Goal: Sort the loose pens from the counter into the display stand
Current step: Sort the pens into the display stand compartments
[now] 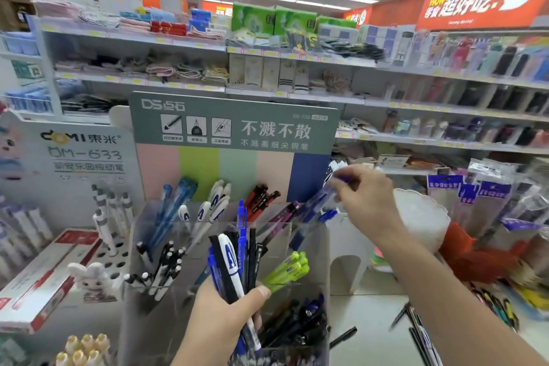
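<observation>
— What are the hands doing?

— The left hand (221, 318) is curled tight around a bundle of mixed blue, black and white pens (237, 264), thumb across the front. The bundle stands nearly upright, tips fanning upward in front of the clear acrylic display stand (309, 246). The right hand (367, 199) reaches over the stand's back right corner, its fingertips pinching a translucent blue pen (319, 202).

— Which way does that pen lie?

— Slanted: its upper end sits at the fingers, its long axis runs down and to the left into the rear right compartment. Motion blur hides the finer detail.

— Any writing to read?

— The grey-green header card (234, 122) behind the stand reads "DS 点石", "DS-758" and "不溅不散". To the left, a white card (80, 151) says "DOMI 東米" and "DM-633". The orange wall sign (478, 0) shows "WOW 零食 超好吃!".

— Are other pens about?

— The compartments hold groups: dark blue, white with blue "A" marks, red-and-black, lime green (286, 272), black. A few loose dark pens (416, 327) lie on the white counter (371, 321) at the right.
</observation>
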